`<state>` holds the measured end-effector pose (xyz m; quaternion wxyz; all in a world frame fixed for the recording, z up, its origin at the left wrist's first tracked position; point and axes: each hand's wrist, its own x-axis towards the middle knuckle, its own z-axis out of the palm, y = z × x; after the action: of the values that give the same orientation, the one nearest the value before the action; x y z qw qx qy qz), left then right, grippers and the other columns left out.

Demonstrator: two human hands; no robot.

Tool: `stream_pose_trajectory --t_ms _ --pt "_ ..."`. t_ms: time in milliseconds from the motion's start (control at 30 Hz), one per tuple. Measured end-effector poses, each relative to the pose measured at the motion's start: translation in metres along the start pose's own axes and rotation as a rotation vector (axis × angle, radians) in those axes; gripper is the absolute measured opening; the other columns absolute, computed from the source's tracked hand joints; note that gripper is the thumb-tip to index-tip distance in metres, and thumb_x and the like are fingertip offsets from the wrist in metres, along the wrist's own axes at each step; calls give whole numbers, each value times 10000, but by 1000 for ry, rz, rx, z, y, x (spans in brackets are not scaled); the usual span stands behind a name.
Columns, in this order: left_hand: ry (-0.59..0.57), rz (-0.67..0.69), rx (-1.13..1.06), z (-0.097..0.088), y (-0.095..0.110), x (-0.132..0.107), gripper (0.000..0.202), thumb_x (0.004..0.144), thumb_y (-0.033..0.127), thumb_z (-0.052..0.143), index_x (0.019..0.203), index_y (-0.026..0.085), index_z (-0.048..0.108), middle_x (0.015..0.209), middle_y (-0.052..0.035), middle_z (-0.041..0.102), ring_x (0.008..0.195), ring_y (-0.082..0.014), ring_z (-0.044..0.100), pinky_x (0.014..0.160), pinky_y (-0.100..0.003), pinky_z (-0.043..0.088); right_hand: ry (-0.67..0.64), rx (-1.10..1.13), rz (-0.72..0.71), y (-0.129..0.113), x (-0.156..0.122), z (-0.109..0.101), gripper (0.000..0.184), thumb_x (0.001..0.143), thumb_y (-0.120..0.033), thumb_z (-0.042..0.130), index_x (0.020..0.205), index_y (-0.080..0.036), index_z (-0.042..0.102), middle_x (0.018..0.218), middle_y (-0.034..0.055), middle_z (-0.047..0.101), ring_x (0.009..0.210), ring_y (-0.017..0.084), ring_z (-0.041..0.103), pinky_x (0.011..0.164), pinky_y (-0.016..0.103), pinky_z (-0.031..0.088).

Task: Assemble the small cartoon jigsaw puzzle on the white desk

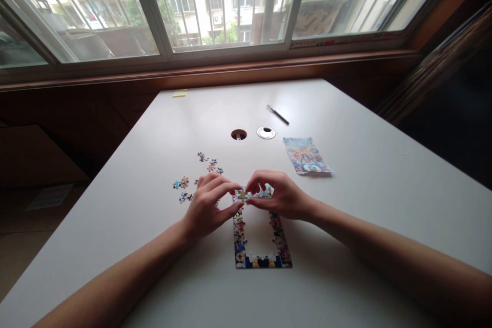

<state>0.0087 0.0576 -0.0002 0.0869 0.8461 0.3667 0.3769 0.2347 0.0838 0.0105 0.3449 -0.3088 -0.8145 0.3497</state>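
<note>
Barred windows light a white table. Over the far left corner of a puzzle border lying on it, a small greenish piece sits between the left hand and right hand, each with thumb and forefinger barely parted, pinching it. Loose pieces scatter toward the table's left edge; a printed sheet lies toward the right. Farther out come a round hole, a metal cover, a pen nearer the far right corner, and a yellow note at the far left corner.
</note>
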Motion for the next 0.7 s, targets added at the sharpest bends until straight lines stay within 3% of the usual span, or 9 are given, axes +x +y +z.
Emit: stream_pose_trajectory --t_ms 700 --pt "-23 -23 -11 0 2 0 167 860 252 696 1019 233 650 907 -23 687 947 -220 575 863 -372 428 -1 -12 3 -2 -1 0 118 809 -245 729 868 -184 648 767 -5 619 698 118 551 643 257 466"
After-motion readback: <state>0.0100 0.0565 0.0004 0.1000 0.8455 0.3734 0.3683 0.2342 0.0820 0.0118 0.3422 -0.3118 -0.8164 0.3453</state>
